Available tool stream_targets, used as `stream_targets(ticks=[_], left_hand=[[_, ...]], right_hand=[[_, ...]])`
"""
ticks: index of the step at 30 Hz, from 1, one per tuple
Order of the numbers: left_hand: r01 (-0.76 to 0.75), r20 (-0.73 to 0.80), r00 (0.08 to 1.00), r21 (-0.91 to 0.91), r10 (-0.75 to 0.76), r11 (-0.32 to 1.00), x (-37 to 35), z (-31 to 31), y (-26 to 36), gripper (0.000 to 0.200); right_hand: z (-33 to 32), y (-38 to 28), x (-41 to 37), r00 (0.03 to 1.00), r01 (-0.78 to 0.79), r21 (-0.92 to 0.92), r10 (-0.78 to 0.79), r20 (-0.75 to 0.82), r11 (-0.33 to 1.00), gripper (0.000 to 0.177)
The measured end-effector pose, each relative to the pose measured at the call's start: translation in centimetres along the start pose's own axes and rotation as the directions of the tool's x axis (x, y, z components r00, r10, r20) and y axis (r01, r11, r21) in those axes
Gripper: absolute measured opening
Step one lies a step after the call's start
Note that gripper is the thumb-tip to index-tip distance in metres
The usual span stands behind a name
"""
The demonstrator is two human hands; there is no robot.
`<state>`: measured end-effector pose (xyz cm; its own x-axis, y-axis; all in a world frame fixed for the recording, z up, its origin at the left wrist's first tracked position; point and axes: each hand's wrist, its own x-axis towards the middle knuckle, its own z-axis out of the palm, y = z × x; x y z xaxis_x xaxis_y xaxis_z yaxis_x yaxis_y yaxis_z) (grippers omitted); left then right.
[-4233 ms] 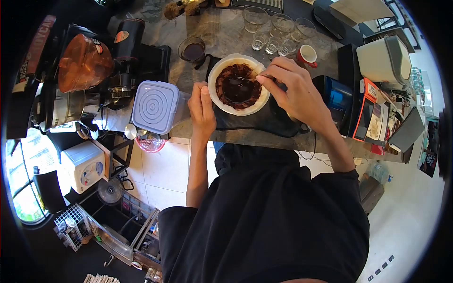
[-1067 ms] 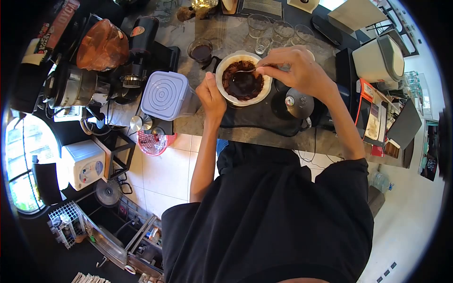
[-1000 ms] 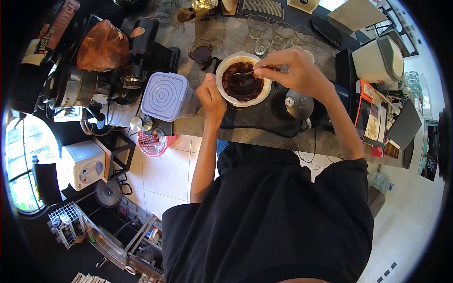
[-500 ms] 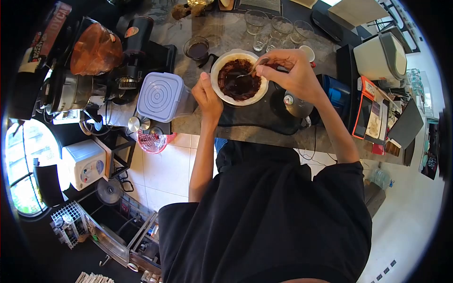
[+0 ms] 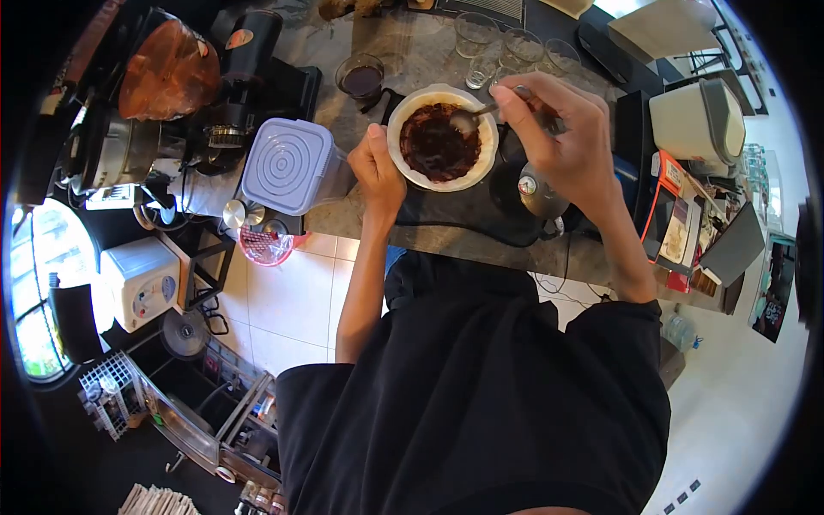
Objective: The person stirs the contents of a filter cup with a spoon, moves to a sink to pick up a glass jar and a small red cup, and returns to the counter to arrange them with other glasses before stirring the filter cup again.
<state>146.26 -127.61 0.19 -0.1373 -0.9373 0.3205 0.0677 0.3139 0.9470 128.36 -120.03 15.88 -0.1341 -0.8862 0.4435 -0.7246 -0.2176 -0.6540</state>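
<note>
A white, wavy-rimmed coffee dripper (image 5: 487, 153) stands in front of me, with wet dark coffee grounds (image 5: 438, 148) inside and smeared up its walls. My left hand (image 5: 376, 172) is closed at its left side, thumb upward; the fingers are partly hidden behind. Between the fingertips of my right hand (image 5: 558, 129) is a metal spoon (image 5: 464, 121), its bowl over the grounds near the upper right rim. A glass of dark liquid (image 5: 361, 81) sits beyond my left hand. The grey kettle (image 5: 542, 196) is below my right hand.
A lidded purple container (image 5: 287, 163) stands left of my left hand, beside a coffee grinder (image 5: 172, 77). Several clear glasses (image 5: 520, 50) are at the back. A black mat (image 5: 446, 215) lies under the dripper, and an orange-edged box (image 5: 674, 206) is on the right.
My right hand has moved to the right and lifted the spoon from the middle of the grounds toward the upper right rim. My left hand stays beside the dripper.
</note>
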Motion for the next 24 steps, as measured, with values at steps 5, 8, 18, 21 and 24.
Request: stream_targets(ticks=[5, 8, 18, 21, 24], left_hand=[[0.004, 0.020, 1.000, -0.015, -0.004, 1.000, -0.1, -0.1, -0.3, 0.050], [-0.007, 0.001, 1.000, -0.037, 0.007, 0.999, 0.1, 0.1, -0.2, 0.047], [0.007, 0.052, 0.999, -0.004, -0.006, 1.000, -0.1, -0.3, -1.1, 0.048], [0.036, -0.014, 0.999, -0.072, -0.037, 0.997, 0.1, 0.4, -0.8, 0.046], [0.024, -0.026, 0.999, -0.054, -0.025, 0.998, 0.0, 0.3, -0.8, 0.045]], right_hand=[[-0.8, -1.3, 1.4, 0.998, 0.049, -0.111, -0.045, 0.035, 0.993, 0.014], [-0.7, -1.7, 1.8, 0.998, 0.022, -0.131, -0.015, 0.059, 0.991, 0.013], [2.1, -0.7, 2.1, 0.984, 0.106, -0.302, -0.056, 0.168, 0.947, 0.015], [3.6, 0.3, 1.9, 0.979, 0.126, -0.294, -0.072, 0.189, 0.947, 0.016], [4.7, 0.9, 1.7, 0.969, 0.073, -0.228, -0.015, 0.247, 0.971, 0.016]])
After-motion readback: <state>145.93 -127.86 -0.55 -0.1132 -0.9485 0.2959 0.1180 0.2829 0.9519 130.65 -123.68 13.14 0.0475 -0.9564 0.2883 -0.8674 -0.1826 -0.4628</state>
